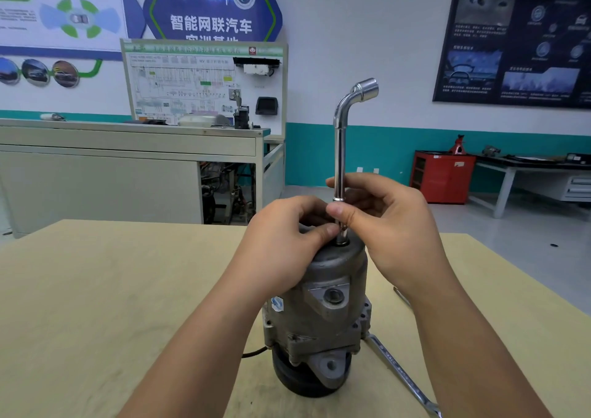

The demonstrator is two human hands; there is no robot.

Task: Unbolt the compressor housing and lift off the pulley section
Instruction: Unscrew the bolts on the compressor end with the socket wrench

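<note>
Head cam, only view I've got. The compressor stands on end on the table, about midway between its left and right edges and closer to my side than to the far edge. Its long axis is vertical, with the black pulley section down against the tabletop and the grey housing end up.

An L-shaped socket wrench stands straight up out of a recess on the housing's top face. The long leg is vertical, and the bent socket end at the top points up and off to the right.

My left hand pinches the shaft low down, just above the housing, with thumb and fingertips. My right hand has thumb and fingers wrapped round the shaft right above that. So both are holding the wrench.

A flat spanner lies on the table just right of the compressor, angled toward the near right corner.

Readable stuff: there's a small blue sticker on the housing, too blurry to read. The blue wall sign says "智能网联汽车" under a partly washed-out "LYNK&CO". The wiring board shows "HV".
</note>
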